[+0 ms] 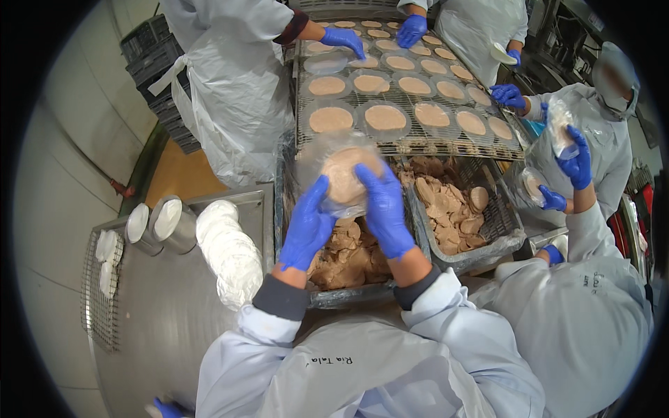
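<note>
Between my two blue-gloved hands is a round, flat, pinkish meat patty (pixel 343 174) with clear plastic film (pixel 313 164) around it, slightly blurred. My left hand (pixel 306 228) grips its lower left edge. On the lower right, my right hand (pixel 385 212) has its thumb over the patty's face. Both hands are above a crate of meat pieces (pixel 345 261), which they partly hide. Just beyond them is a wire-mesh conveyor (pixel 411 145) carrying rows of similar patties on clear film.
A second crate (pixel 514 240) of meat pieces stands to the right. On the steel table (pixel 174 313) at left lie overlapping white discs (pixel 230 251), metal cylinders (pixel 178 233) and a wire rack (pixel 97 306). Co-workers' gloved hands (pixel 345 40) reach over the belt; another person (pixel 557 299) works close on my right.
</note>
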Demonstrator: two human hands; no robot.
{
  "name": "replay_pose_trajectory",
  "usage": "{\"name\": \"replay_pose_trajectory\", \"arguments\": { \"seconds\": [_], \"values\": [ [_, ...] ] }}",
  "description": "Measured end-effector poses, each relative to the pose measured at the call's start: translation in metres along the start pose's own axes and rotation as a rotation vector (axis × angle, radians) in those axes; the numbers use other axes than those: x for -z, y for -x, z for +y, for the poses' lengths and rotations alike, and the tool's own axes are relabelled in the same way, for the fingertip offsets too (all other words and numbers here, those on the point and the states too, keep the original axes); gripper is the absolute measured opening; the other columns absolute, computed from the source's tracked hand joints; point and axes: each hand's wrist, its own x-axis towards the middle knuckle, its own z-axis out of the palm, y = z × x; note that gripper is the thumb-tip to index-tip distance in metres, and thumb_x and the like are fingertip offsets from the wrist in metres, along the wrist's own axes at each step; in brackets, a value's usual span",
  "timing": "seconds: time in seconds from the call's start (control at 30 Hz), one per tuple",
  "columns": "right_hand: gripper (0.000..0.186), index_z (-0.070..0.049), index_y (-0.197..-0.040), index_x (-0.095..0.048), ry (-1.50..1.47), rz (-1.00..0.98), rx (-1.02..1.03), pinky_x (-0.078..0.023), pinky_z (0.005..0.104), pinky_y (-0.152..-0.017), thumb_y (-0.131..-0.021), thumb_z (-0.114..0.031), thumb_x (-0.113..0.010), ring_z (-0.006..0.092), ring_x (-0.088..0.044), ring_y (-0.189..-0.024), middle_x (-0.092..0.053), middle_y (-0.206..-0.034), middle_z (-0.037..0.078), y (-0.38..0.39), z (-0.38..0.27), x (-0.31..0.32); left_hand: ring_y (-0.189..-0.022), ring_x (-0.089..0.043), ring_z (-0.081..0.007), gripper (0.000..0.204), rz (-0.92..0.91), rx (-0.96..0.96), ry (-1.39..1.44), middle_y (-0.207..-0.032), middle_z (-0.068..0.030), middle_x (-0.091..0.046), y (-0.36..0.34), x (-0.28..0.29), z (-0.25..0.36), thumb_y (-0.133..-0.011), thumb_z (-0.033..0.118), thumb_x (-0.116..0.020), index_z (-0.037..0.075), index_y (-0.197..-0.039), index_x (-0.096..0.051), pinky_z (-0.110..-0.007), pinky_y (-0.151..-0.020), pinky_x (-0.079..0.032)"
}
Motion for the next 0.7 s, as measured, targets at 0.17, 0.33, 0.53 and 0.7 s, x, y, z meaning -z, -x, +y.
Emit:
{"name": "replay_pose_trajectory", "arguments": {
  "seconds": [0.17, 0.33, 0.53, 0.7],
  "values": [
    [0.045, 0.002, -0.119, -0.044, 0.226, 0.033, 0.249, -0.037, 0.0294, -0.092, -0.078, -0.005, -0.06, 0.0203, -0.047, -0.108, -0.049, -0.117, 0.014, -0.007, -0.001, 0.007, -0.104, -0.05, -0.0247, 0.036, 0.223, 0.09, -0.035, -0.115, -0.0107, -0.05, -0.024, 0.036, -0.012, -0.087, 0.021, -0.05, 0.004, -0.118, -0.044, -0.042, -0.083, -0.046],
    [0.059, -0.002, -0.124, -0.04, 0.861, -0.067, 0.651, -0.03, 0.0386, -0.098, -0.072, -0.014, -0.065, 0.0295, -0.038, -0.118, -0.04, -0.127, 0.018, -0.044, -0.066, 0.013, -0.106, -0.049, -0.0274, 0.047, 0.311, 0.234, 0.109, -0.118, -0.0096, -0.049, -0.027, 0.081, -0.013, -0.085, 0.041, -0.05, 0.012, -0.121, -0.041, -0.047, -0.084, -0.045],
    [0.052, -0.012, -0.124, -0.042, 1.893, -0.149, 0.666, -0.021, 0.047, -0.102, -0.074, -0.013, -0.055, 0.0327, -0.037, -0.119, -0.037, -0.131, 0.017, -0.064, -0.012, 0.059, -0.11, -0.046, -0.0317, 0.048, 0.078, 0.04, 0.247, -0.121, -0.0162, -0.044, -0.077, 0.014, 0.002, -0.085, 0.03, -0.053, 0.004, -0.123, -0.037, -0.049, -0.092, -0.04],
    [0.03, -0.01, -0.108, -0.054, 1.485, -0.109, 0.524, -0.03, 0.0461, -0.097, -0.079, -0.009, -0.05, 0.0297, -0.052, -0.104, -0.057, -0.108, 0.013, -0.063, -0.047, 0.057, -0.111, -0.045, -0.0316, 0.048, 0.133, 0.045, 0.077, -0.121, -0.0167, -0.044, -0.073, 0.025, -0.013, -0.083, 0.016, -0.056, 0.001, -0.124, -0.035, -0.048, -0.093, -0.04]
  ]
}}
